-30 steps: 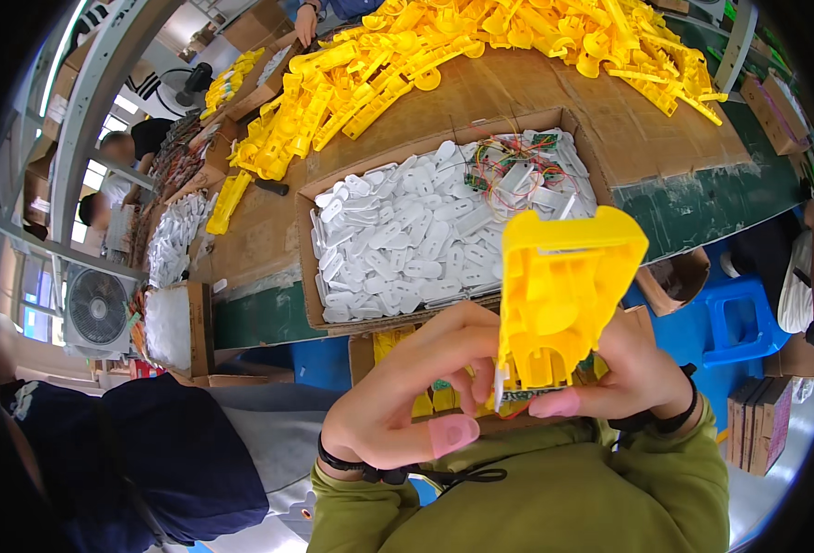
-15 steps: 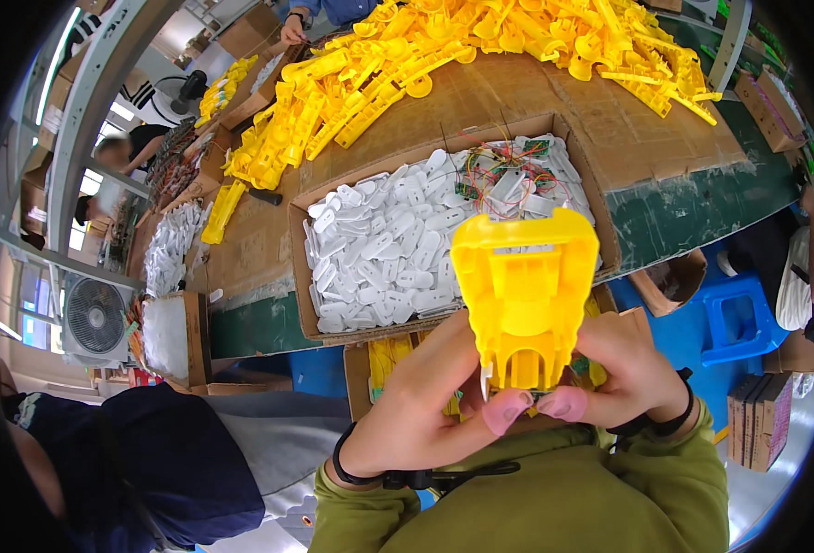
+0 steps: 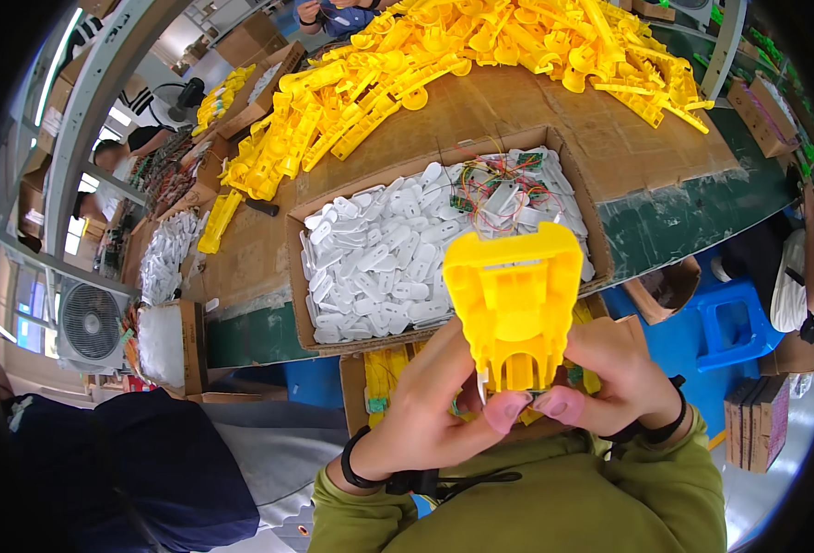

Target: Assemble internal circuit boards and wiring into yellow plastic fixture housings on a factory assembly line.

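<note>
Both hands hold one yellow plastic housing [image 3: 519, 295] up in front of me, its hollow, ribbed side showing. My left hand [image 3: 434, 392] closes on its lower left edge, and my right hand [image 3: 614, 373] closes on the lower right. Pink covers wrap both thumbs, which meet near the housing's bottom end. A thin white piece [image 3: 482, 385] sticks out beside the left thumb; what it belongs to I cannot make out. Behind the housing stands a cardboard box [image 3: 298, 276] of white plastic covers [image 3: 370, 258], with green circuit boards and red and yellow wires [image 3: 508, 189] on top.
A large heap of yellow housings [image 3: 351, 92] spreads across the bench's far side. Below the bench edge, another box [image 3: 356, 392] holds yellow parts. A blue stool [image 3: 734, 323] stands at right. A person in dark clothing [image 3: 140, 470] is close at left; another person's hands [image 3: 310, 11] show beyond the heap.
The housing and both hands have shifted slightly left and down, with the grip unchanged. Across the bench, the other person's hands have moved and now both show. My view has tilted slightly.
</note>
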`<state>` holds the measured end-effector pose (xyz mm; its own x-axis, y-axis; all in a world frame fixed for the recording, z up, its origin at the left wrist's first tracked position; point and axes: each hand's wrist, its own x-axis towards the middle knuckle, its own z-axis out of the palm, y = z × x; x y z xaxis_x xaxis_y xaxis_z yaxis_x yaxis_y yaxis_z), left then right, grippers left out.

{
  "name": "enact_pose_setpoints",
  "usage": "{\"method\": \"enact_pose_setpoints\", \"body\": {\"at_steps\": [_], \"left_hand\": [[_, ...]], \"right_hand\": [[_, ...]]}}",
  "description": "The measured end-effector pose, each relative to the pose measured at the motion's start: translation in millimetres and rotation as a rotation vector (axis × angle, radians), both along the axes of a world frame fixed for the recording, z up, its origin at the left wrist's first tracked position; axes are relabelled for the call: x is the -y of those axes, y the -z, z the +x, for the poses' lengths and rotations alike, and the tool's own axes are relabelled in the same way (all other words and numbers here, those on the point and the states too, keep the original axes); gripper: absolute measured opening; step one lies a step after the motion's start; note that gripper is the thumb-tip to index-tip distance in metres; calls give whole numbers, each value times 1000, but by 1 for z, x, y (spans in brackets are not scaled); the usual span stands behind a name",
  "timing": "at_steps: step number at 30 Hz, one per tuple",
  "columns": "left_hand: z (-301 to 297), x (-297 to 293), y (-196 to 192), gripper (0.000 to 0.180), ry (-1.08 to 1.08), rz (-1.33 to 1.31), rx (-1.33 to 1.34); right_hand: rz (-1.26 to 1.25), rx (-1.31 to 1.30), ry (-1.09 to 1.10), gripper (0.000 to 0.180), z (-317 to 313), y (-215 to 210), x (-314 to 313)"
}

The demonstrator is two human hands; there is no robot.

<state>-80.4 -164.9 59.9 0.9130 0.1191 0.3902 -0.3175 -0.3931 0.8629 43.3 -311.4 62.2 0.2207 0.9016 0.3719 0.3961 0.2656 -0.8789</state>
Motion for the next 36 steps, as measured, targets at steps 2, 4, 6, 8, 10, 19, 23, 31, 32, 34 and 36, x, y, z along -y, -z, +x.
{"method": "enact_pose_setpoints", "body": {"at_steps": [2,4,6,8,10,19,23,31,32,34,36], "left_hand": [[2,-2,-1,42,-1,52,-8],[5,-5,5,41,-4,39,-7],[6,-6,8,41,-7,34,2],[5,-5,8,41,2,-47,7],[5,-5,10,41,17,-49,71],[-6,1,4,41,55,-186,-83],[-11,3,11,40,70,-359,-147],[-8,4,12,38,35,-338,-135],[-6,4,12,37,37,-317,-143],[-5,4,13,37,39,-296,-150],[-3,6,17,37,39,-331,-144]], "right_hand": [[1,-52,74,36,-3,1,-1],[-43,47,149,36,-5,-3,0],[-74,72,79,44,0,-3,0],[-97,105,8,55,3,-4,0],[-64,87,-25,54,0,-5,2],[-71,39,-25,58,-13,-4,3],[-39,49,2,59,-17,1,2],[-58,57,52,59,-19,2,4],[-62,69,62,59,-18,3,5],[-59,39,65,58,-18,8,4],[-56,9,66,58,-18,8,4]]}}
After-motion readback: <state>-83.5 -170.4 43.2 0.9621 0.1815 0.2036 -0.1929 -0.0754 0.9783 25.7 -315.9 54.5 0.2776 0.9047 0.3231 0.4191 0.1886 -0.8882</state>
